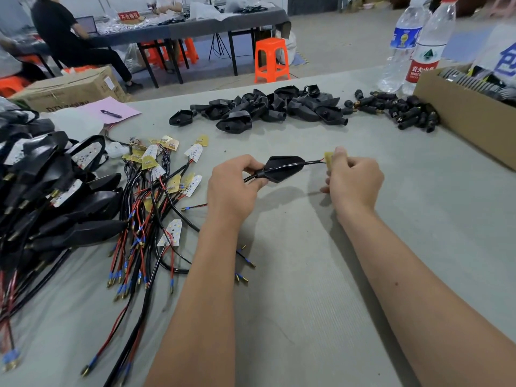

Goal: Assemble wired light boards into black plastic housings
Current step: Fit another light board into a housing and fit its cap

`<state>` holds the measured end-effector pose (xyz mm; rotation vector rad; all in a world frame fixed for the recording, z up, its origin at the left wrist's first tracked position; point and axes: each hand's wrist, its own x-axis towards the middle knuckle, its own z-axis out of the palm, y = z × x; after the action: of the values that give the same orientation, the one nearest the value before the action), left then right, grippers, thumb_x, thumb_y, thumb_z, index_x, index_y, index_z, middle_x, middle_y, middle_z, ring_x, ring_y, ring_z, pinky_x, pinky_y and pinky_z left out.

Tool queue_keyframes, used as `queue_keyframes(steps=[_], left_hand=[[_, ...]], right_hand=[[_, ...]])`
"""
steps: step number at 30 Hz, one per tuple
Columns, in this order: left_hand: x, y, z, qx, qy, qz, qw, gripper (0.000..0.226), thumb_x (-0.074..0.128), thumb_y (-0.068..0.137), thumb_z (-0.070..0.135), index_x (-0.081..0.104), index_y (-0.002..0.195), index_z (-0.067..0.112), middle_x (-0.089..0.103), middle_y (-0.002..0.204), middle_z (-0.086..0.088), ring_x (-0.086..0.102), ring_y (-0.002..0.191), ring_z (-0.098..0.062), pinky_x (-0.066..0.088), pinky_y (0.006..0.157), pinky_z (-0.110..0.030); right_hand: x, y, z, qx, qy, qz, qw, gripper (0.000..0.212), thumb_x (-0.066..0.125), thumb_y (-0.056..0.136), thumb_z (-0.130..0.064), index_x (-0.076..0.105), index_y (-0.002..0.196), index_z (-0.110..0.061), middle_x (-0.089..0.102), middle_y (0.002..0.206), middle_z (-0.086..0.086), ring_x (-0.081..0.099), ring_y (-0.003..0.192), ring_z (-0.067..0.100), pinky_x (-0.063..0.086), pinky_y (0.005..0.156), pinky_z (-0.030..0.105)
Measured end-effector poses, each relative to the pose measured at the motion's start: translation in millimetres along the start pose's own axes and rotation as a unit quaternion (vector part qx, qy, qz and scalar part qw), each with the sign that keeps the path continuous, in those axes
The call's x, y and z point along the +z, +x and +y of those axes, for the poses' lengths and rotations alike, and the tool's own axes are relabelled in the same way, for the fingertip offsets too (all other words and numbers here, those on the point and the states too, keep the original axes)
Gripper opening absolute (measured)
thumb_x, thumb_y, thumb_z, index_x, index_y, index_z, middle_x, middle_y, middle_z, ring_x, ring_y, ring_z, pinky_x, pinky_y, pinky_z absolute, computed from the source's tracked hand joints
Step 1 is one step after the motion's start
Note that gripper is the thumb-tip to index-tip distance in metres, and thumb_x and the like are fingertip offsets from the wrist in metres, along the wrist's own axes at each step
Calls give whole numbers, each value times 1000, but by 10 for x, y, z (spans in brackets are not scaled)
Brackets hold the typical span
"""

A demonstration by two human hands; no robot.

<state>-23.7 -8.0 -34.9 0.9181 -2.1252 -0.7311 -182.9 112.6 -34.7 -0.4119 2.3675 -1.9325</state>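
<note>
My left hand (233,188) grips the housing (282,168) by its narrow neck, above the worktop (321,275); my right hand (353,178) pinches the board (328,160) just right of it. Both seem light; the board looks rigid, best held by its edges, its wires (312,162) limp.

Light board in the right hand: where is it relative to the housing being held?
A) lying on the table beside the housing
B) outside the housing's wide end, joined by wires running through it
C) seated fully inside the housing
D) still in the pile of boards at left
B: the right hand pinches the light board clear of the black housing, whose narrow end the left hand grips; the wires run from board into housing.
</note>
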Motion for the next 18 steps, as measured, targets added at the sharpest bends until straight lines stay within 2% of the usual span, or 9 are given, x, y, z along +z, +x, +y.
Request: queue_keyframes(steps=[2, 4, 6, 7, 10, 13, 18], left_hand=[[7, 2, -11, -5, -5, -4, 1000, 19, 82, 82, 20, 75, 96, 30, 67, 87, 22, 50, 65, 15, 32, 61, -14], [10, 2, -20, -11, -22, -4, 1000, 20, 83, 81, 19, 76, 96, 30, 66, 87, 24, 50, 61, 14, 35, 62, -18], [9, -1, -24, -10, -34, -3, 999, 21, 83, 81, 18, 76, 96, 30, 66, 87, 26, 49, 60, 14, 36, 63, -21], [7, -5, -20, -9, -35, -4, 999, 21, 83, 81, 18, 76, 96, 31, 66, 86, 26, 49, 61, 14, 36, 63, -20], [-20, -14, -22, -10, -13, -8, 1000, 21, 83, 80, 20, 76, 95, 33, 68, 87, 25, 50, 62, 13, 35, 62, -21], [-43, -23, -14, -14, 16, -19, 1000, 22, 85, 77, 23, 77, 92, 36, 69, 86, 23, 57, 70, 8, 42, 64, -22], [-2, -25, 42, -17, 16, -42, 999, 23, 88, 74, 16, 80, 93, 26, 73, 86, 11, 66, 77, -9, 52, 73, -25]], right_hand=[[-44, 45, -7, 20, 11, 20, 1000, 52, 52, 103, -38, 61, 76, 5, 71, 74, 22, 66, 41, 17, 59, 50, 46], [-75, 72, -29, 47, 41, -1, 998, 32, 51, 105, -36, 59, 88, -11, 72, 89, 13, 68, 44, 15, 62, 60, 49], [-78, 99, -37, 51, 50, -34, 997, 16, 48, 106, -31, 58, 101, -20, 70, 93, 11, 67, 45, 13, 64, 62, 45], [-74, 110, -27, 50, 46, -50, 996, 15, 47, 107, -28, 60, 106, -21, 71, 92, 12, 67, 45, 12, 63, 58, 39], [-80, 139, 16, 63, 75, -54, 994, 14, 54, 104, -15, 68, 102, -15, 73, 90, 14, 66, 47, 11, 53, 48, 22], [-123, 150, 33, 73, 127, -47, 988, 11, 64, 97, -5, 71, 94, -12, 73, 83, 14, 65, 48, 11, 53, 51, 20], [-116, 135, 55, 46, 113, -77, 990, 9, 70, 92, -3, 73, 98, -9, 73, 76, 12, 68, 53, 15, 54, 54, 22]])
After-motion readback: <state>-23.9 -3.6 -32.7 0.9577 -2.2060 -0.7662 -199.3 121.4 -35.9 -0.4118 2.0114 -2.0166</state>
